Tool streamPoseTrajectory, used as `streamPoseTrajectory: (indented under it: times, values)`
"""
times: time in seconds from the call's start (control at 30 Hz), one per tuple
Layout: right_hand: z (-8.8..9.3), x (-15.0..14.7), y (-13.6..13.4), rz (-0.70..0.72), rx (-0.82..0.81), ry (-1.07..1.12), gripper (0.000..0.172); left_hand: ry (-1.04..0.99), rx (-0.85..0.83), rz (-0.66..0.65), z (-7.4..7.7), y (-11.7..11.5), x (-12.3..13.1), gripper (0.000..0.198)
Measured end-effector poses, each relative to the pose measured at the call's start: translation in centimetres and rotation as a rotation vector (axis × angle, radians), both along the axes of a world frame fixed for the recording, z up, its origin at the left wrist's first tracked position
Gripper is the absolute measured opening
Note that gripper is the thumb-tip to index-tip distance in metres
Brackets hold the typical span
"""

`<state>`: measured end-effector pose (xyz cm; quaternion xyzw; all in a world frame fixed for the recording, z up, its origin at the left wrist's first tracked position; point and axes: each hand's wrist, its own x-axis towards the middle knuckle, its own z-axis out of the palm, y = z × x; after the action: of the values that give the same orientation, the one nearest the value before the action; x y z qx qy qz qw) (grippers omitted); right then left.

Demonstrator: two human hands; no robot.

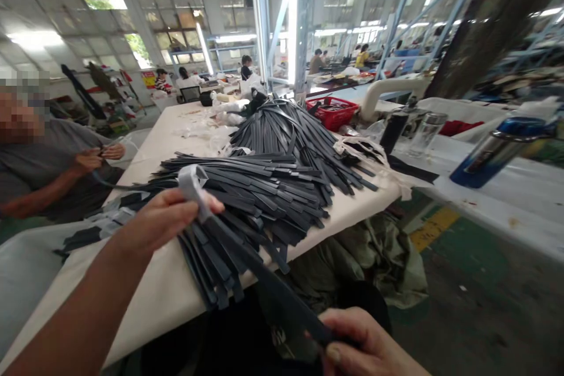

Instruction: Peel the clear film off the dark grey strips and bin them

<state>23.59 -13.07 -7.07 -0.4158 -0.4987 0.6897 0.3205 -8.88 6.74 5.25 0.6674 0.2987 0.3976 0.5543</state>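
A dark strap (268, 279) stretches slantwise between my two hands, over the table's near edge. My left hand (170, 217) is closed on its upper end, where a pale, whitish strip (191, 185) curls up in a loop. Lower right, my right hand (356, 341) pinches the other end of the strap between thumb and fingers. Just beyond my left hand lies a layered pile of dark straps (259, 188), some ends hanging over the table edge. Behind it rises a second heap of similar straps (282, 126).
The cream-covered table (145, 299) reaches away from me. A co-worker (57, 158) sits at the left, handling a strap. A red basket (332, 114) stands behind the heap. On the right bench are a blue bottle (497, 153) and a clear jar (425, 135); green cloth (370, 258) hangs below.
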Motion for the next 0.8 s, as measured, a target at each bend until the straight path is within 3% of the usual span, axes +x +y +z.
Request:
streamPoseTrajectory:
  times: [0.07, 0.17, 0.27, 0.33, 0.43, 0.53, 0.67, 0.8]
  values:
    - [1.0, -1.7, 2.1, 0.006, 0.062, 0.074, 0.047, 0.077, -0.106, 0.078, 1.8, 4.9, 1.4, 0.021]
    - [2.3, -3.2, 4.8, -0.063, 0.235, 0.047, 0.044, -0.02, -0.049, 0.146, 5.0, 9.6, 3.5, 0.012]
    - [2.5, -3.4, 6.3, -0.138, 0.313, 0.007, 0.044, -0.214, 0.121, 0.144, 6.9, 10.5, 4.6, 0.006]
    - [1.7, -3.3, 6.5, -0.166, 0.304, 0.01, 0.046, -0.3, 0.152, 0.112, 6.3, 10.2, 4.9, 0.008]
    - [-0.5, -2.8, 5.9, -0.198, 0.254, -0.005, 0.049, -0.319, -0.046, 0.104, 2.8, 9.8, 5.3, 0.015]
    - [-3.2, -2.2, 4.8, -0.236, 0.159, -0.043, 0.054, -0.271, -0.35, 0.164, -2.6, 9.4, 6.2, 0.017]
    - [-6.0, -1.4, 2.6, -0.293, -0.007, -0.112, 0.064, -0.189, -0.572, 0.192, -9.2, 7.1, 7.4, 0.019]
    - [-5.9, -0.8, 0.9, -0.2, 0.007, -0.187, 0.065, -0.197, -0.725, 0.198, -12.5, 4.0, 8.1, 0.019]
